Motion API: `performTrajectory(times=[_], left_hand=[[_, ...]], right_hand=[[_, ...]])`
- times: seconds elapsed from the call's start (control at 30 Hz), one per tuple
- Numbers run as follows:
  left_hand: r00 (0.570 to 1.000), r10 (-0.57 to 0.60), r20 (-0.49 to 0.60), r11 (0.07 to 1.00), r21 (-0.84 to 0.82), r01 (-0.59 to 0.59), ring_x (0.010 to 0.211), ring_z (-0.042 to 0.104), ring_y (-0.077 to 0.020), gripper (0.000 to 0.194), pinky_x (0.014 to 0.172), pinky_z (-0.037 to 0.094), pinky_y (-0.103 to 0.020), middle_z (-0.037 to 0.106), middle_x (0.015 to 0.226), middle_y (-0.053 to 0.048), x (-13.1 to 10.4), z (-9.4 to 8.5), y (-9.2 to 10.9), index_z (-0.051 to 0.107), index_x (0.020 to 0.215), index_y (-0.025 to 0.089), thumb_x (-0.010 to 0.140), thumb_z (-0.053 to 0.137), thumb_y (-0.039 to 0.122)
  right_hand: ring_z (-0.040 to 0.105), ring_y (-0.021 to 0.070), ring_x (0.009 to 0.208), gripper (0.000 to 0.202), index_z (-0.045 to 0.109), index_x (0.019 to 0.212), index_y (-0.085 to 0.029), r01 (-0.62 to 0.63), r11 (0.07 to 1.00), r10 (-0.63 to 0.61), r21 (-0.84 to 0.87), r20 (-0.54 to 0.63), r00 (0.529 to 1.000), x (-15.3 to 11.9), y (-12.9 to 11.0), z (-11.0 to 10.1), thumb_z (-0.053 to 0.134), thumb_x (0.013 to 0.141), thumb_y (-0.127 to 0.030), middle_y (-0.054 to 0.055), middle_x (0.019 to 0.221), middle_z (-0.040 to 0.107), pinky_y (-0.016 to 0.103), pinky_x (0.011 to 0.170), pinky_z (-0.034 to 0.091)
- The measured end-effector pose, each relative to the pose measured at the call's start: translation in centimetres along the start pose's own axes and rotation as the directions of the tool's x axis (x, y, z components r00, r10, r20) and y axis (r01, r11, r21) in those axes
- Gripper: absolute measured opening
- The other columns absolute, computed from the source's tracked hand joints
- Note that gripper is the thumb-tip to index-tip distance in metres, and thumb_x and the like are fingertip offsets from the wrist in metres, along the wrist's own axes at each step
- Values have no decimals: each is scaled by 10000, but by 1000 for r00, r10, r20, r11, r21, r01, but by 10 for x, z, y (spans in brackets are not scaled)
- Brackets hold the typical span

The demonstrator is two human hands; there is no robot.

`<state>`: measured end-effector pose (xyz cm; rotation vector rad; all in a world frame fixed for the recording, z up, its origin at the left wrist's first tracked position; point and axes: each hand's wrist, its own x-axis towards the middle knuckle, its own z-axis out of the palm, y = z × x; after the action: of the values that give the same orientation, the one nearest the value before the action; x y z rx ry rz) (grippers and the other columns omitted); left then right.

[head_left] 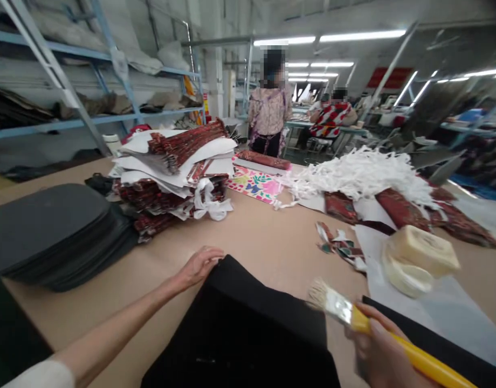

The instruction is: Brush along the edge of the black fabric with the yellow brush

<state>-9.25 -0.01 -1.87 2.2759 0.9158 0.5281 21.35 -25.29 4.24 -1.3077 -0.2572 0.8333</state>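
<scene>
A flat paintbrush (pixel 363 320) with a yellow handle, metal ferrule and pale bristles is gripped in my right hand (pixel 379 345). Its bristles point left, close to the right edge of a large black panel (pixel 248 318). The panel lies in front of me, its top side narrower than its lower part. At its upper left corner my left hand (pixel 201 267) holds the edge, fingers closed over it; the underside of the grip is hidden. Right of the brush, a cream-coloured tub (pixel 420 256) with a cut opening sits on a white sheet (pixel 470 318).
Dark rounded panels (pixel 49 226) are stacked at left. Behind my left hand stands a pile of red patterned pieces and white sheets (pixel 175 167). White strips (pixel 365 175) heap over patterned pieces at back right. Scraps (pixel 339 245) lie mid-table. Two people (pixel 270 113) are farther back.
</scene>
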Motion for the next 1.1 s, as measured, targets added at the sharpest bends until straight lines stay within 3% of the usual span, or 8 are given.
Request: performTrajectory(times=[0.1,0.17,0.27,0.37,0.57,0.77,0.9,1.1], left_hand=[[988,132,83,991,-36,-130,1179,455,-214,290,1039,348,-393,551,1257,-40,-15,7,-3,594,1158,237,911,441,237],[976,178,123,984,-50,-173,1214,412,-212,314,1044,346,-395,526,1294,-23,-21,12,-6,561,1206,253,911,458,222],[971,187,149,982,-54,-181,1253,364,-231,366,1057,334,-418,500,1326,-14,-24,17,-9,521,1250,263,891,507,194],[978,142,151,990,-32,-139,1278,344,-248,435,1074,319,-441,462,1360,-45,-25,20,-11,481,1284,227,858,555,178],[994,48,100,997,-60,-42,1284,358,-252,534,1091,316,-444,424,1379,-107,-29,24,-14,436,1312,178,806,607,197],[995,22,95,995,-101,-13,1257,385,-273,490,1083,332,-459,463,1332,-134,-27,23,-12,462,1285,142,828,580,273],[996,18,86,996,-91,-10,1241,402,-262,507,1087,334,-441,480,1314,-126,-26,22,-10,465,1280,138,803,600,242],[998,0,70,996,-84,6,1269,368,-273,537,1078,344,-462,452,1354,-109,-27,25,-12,470,1282,166,768,621,201]], right_hand=[[550,148,548,401,656,978,-160,152,959,-122,-238,139,983,11,6,70,684,716,-462,-14,560,588,276,543,434],[593,161,644,446,646,1044,-169,197,896,-108,-397,236,966,21,12,105,636,750,-504,-19,612,612,286,660,465],[604,167,644,462,662,1025,-181,232,821,-20,-522,379,925,37,26,140,615,740,-542,-22,599,608,275,655,490],[601,174,612,421,693,907,-179,298,782,-64,-548,405,912,51,48,163,635,702,-542,6,635,635,279,583,508],[671,230,874,295,706,817,-203,447,727,-135,-521,530,837,71,79,191,629,734,-475,80,895,728,359,841,525],[693,231,825,310,718,824,-194,494,728,-97,-476,641,761,83,90,214,617,755,-478,97,872,740,330,759,563],[696,223,818,266,723,836,-202,553,669,-47,-496,715,697,91,97,205,606,781,-434,80,847,742,308,744,562],[697,209,715,232,706,779,-210,540,633,-61,-555,660,749,89,84,200,599,771,-416,70,788,740,266,610,563]])
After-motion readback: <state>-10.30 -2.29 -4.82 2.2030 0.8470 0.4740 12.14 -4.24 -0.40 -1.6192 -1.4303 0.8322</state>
